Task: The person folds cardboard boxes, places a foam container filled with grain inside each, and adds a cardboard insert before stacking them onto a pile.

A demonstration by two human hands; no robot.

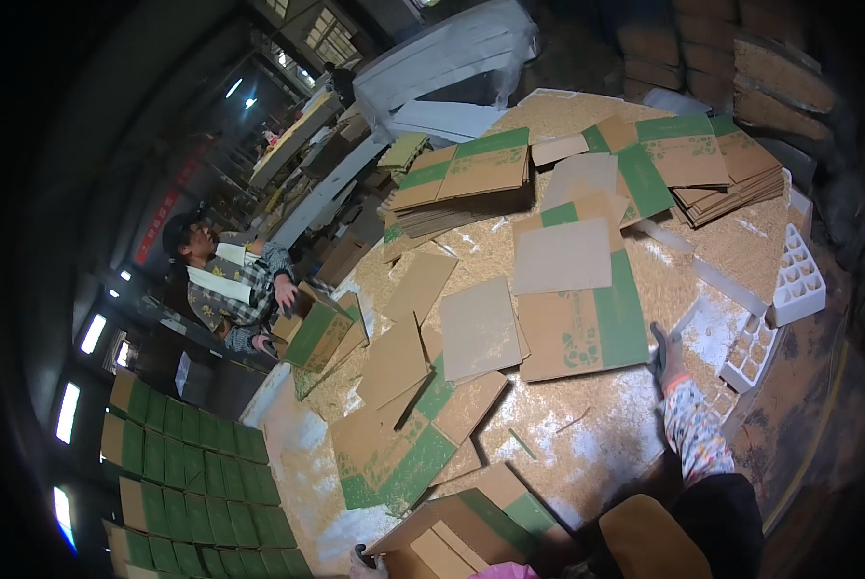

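Observation:
At the bottom edge, my left hand [368,564] grips the corner of an opened cardboard box [443,517] with a green band. Its dark-tipped glove shows; the rest is cut off by the frame. My right hand [671,362], gloved below a patterned sleeve, reaches over the table with its fingers apart. It is beside the right edge of flattened green-and-brown cartons [562,329]; whether it touches them I cannot tell. A grey cardboard sheet [562,255] lies on those cartons. Another grey sheet [479,329] lies to their left.
Sawdust-like granules cover the table [584,434]. Carton stacks [468,188] stand at the back, white foam trays [800,279] at the right edge. Across the table a person [233,282] handles a box [316,334]. Rows of closed boxes [193,449] are stacked at the lower left.

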